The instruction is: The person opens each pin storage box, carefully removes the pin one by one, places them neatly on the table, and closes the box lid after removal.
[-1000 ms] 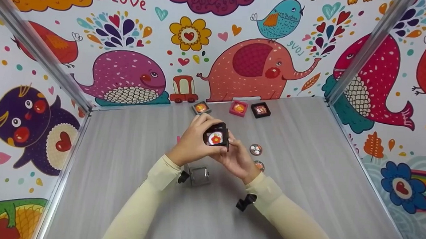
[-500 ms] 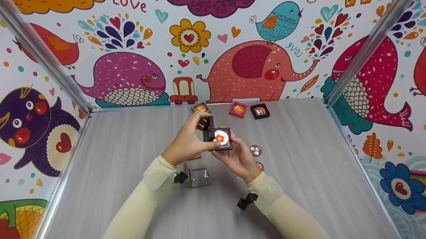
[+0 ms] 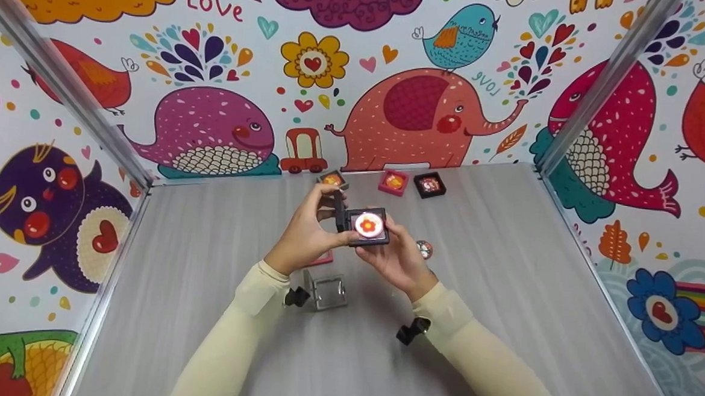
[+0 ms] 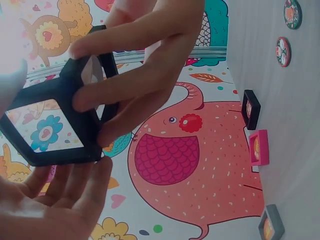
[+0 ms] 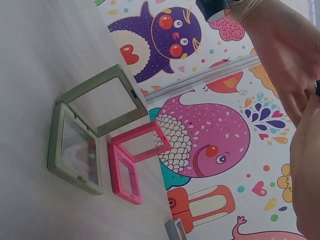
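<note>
While the left hand [image 3: 305, 238] grips the opened black case [image 3: 352, 222] at its lid side, I see the right hand [image 3: 400, 264] holding the opposite edge. Case is up off the table [image 3: 191, 274], between both hands, flower disc [image 3: 368, 225] in it, lid upright. Below: green case [image 5: 80, 142] open, smaller pink case [image 5: 126, 175] open just beside it. Two round discs [image 4: 283, 51] on the table too.

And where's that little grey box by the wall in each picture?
Head: the grey box peeks out just above the left hand, partly hidden.
Left wrist: the grey box is at bottom right, below the pink box.
Right wrist: the grey box is at the bottom edge, cut off.
Shared landmark: the elephant picture, though the right wrist view shows only a bit.
</note>
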The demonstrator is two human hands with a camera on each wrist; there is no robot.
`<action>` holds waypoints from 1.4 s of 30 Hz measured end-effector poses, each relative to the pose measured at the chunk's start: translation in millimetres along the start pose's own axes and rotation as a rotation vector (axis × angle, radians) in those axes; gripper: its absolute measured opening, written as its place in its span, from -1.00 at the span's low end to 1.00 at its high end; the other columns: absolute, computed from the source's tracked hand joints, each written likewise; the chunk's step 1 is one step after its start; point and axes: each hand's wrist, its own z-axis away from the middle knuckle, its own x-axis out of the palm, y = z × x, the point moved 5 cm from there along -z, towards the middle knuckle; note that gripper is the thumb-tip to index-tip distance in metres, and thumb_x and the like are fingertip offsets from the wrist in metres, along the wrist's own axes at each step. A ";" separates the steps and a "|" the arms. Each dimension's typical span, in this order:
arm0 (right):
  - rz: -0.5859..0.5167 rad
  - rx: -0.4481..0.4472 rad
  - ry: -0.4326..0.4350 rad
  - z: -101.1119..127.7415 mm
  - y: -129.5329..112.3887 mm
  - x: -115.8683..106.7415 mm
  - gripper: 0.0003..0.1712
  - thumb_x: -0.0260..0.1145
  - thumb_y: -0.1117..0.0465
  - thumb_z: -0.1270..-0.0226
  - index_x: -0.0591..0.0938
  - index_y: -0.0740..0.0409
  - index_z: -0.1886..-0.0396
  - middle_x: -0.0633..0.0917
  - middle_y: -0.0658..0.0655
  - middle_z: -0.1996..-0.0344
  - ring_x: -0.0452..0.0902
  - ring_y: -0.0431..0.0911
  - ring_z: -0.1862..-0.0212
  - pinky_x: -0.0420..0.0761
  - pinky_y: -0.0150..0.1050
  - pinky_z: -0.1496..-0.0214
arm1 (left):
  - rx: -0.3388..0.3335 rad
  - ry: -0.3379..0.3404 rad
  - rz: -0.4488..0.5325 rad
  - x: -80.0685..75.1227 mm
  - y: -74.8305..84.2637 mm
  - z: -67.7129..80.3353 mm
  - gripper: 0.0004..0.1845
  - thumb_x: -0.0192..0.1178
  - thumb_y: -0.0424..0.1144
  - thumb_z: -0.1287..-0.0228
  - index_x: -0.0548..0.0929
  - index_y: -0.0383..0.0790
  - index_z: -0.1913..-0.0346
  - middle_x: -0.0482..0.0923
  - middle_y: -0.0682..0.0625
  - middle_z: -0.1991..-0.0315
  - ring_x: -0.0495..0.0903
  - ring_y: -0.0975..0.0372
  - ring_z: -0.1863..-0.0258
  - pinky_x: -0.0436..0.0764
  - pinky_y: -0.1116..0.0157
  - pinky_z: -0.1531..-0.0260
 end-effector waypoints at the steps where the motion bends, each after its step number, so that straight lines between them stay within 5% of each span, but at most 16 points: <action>1: 0.073 -0.020 -0.001 -0.8 -3.1 0.5 -0.20 0.17 0.14 -0.75 0.01 -0.10 -0.76 0.36 0.37 -0.49 0.62 0.16 -0.26 0.71 0.05 -0.26 | -0.003 -0.001 0.003 -0.1 -0.5 0.5 -0.11 0.71 -0.11 -0.15 0.41 -0.19 -0.44 0.58 -0.11 -0.25 0.59 0.10 -0.22 0.62 0.13 -0.32; 5: 0.563 -0.167 -0.028 -2.0 -23.7 7.0 -0.36 0.13 0.29 -0.71 0.21 0.10 -0.65 0.35 0.29 -0.56 0.44 0.12 -0.45 0.55 0.12 -0.44 | -0.021 -0.013 -0.027 0.5 -4.5 3.2 -0.12 0.73 -0.14 -0.13 0.43 -0.19 -0.42 0.58 -0.07 -0.23 0.59 0.09 -0.21 0.63 0.10 -0.30; 10: 1.224 -0.291 -0.099 0.1 -45.6 24.2 -0.35 0.42 0.29 -0.55 0.43 0.10 -0.54 0.52 0.15 -0.48 0.37 0.12 -0.52 0.39 0.19 -0.55 | -0.032 -0.031 -0.054 0.6 -7.6 5.4 -0.15 0.72 -0.13 -0.14 0.45 -0.16 -0.41 0.57 -0.03 -0.22 0.59 0.12 -0.22 0.63 0.10 -0.31; 17: 1.739 -0.326 -0.167 0.0 -52.3 40.9 -0.42 0.59 0.22 -0.42 0.64 0.04 -0.38 0.68 -0.04 -0.27 0.53 -0.07 -0.34 0.46 0.09 -0.52 | -0.018 -0.051 -0.048 2.9 -8.2 4.5 -0.16 0.72 -0.07 -0.14 0.45 -0.14 -0.38 0.57 -0.09 -0.21 0.60 0.13 -0.21 0.63 0.15 -0.29; 22: 1.856 -0.438 -0.198 1.9 -50.6 47.5 -0.45 0.62 0.22 -0.37 0.67 0.06 -0.32 0.70 -0.02 -0.22 0.55 -0.07 -0.28 0.58 0.03 -0.40 | -0.012 -0.065 -0.050 6.4 -9.8 3.5 -0.16 0.72 -0.06 -0.13 0.46 -0.14 -0.37 0.57 -0.08 -0.19 0.61 0.14 -0.19 0.64 0.16 -0.28; 29: 1.804 -0.618 -0.177 6.1 -57.1 56.8 -0.49 0.64 0.20 -0.34 0.70 0.13 -0.24 0.73 -0.03 -0.15 0.55 -0.05 -0.20 0.58 -0.04 -0.33 | 0.002 -0.071 -0.089 -0.1 -2.9 0.2 -0.16 0.71 -0.10 -0.15 0.46 -0.15 -0.41 0.58 -0.01 -0.21 0.61 0.13 -0.22 0.63 0.09 -0.31; 35: 1.744 -0.708 -0.101 13.4 -71.2 63.8 -0.47 0.67 0.23 -0.30 0.70 0.12 -0.22 0.73 -0.02 -0.10 0.59 0.02 -0.14 0.63 0.00 -0.27 | -0.046 -0.011 -0.101 -23.2 -0.9 3.2 -0.13 0.73 -0.15 -0.12 0.47 -0.17 -0.44 0.58 -0.04 -0.27 0.60 0.10 -0.27 0.61 0.10 -0.33; 42: 1.677 -0.705 -0.055 19.0 -83.0 60.2 -0.46 0.65 0.34 -0.28 0.69 0.16 -0.23 0.72 0.06 -0.09 0.61 -0.06 -0.10 0.68 0.06 -0.27 | -0.062 0.058 -0.027 -56.2 -11.3 16.3 -0.08 0.72 -0.28 -0.10 0.43 -0.15 -0.49 0.52 -0.09 -0.32 0.54 0.03 -0.34 0.56 0.17 -0.38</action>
